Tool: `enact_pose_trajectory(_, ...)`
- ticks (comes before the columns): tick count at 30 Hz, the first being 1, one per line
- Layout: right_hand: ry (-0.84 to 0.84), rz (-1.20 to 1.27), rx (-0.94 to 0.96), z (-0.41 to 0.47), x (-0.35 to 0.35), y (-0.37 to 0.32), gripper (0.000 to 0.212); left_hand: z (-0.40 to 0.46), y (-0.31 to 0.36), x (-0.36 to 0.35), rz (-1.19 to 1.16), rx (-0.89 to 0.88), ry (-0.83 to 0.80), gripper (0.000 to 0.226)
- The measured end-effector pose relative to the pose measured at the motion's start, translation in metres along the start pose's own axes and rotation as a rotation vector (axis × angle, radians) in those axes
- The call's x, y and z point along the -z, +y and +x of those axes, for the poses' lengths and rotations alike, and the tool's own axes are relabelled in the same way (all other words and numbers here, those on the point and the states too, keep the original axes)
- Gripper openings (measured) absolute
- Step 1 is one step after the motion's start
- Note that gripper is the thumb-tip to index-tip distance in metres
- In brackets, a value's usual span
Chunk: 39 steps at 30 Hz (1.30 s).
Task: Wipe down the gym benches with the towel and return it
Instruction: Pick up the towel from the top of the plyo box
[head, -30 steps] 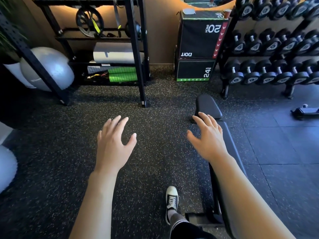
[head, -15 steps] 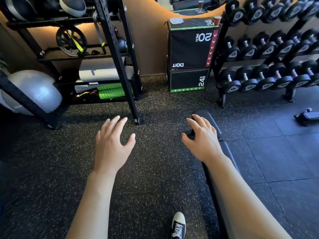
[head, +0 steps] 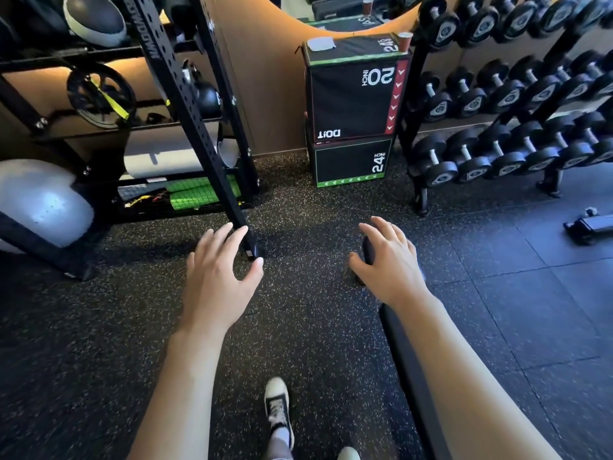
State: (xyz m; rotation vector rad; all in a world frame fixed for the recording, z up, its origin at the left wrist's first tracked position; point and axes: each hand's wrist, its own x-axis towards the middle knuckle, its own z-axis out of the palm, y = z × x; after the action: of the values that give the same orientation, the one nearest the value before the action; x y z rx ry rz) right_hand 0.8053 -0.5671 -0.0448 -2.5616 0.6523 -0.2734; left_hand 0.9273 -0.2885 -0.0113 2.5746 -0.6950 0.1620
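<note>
Black floor (head: 315, 327) flecked with pale specks; plain dark tiles (head: 530, 310) to the right. Black bench (head: 408, 360). Black boxes (head: 351, 104), green-edged on top, white "20 INCH" and "24 INCH", red strip with white chevrons on the upper one, green chevroned strip along the lower. Black dumbbells (head: 441, 174) with silver handles. Pale grey ball (head: 39, 204). Bright green mat (head: 199, 194) with a grid pattern. Black rack (head: 185, 104). White-toed shoe (head: 277, 406), black laces.

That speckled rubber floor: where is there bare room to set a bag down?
Bare speckled floor lies between the black padded bench and the black storage rack, in front of the stacked black plyo boxes. The plain dark floor tiles before the dumbbell rack are bare too. The rack shelves look crowded.
</note>
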Motion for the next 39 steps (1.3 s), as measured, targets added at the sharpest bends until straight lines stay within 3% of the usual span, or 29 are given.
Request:
enact_pose_trajectory(21,0.087,-0.028,-0.137,0.286,-0.066,-0.079,0.067,0.336,-0.108,-0.04,-0.124,-0.112,-0.083,0.063)
enact_pose_trajectory(31,0.068,-0.019,-0.176,0.385,-0.072,-0.065,0.067,0.435,-0.101,-0.081,-0.193,-0.131,-0.113,0.062)
enact_pose_trajectory(39,0.089,0.009,-0.157,0.51,-0.055,-0.015,0.065,0.554,-0.057,-0.126,-0.17,-0.146,-0.096,0.062)
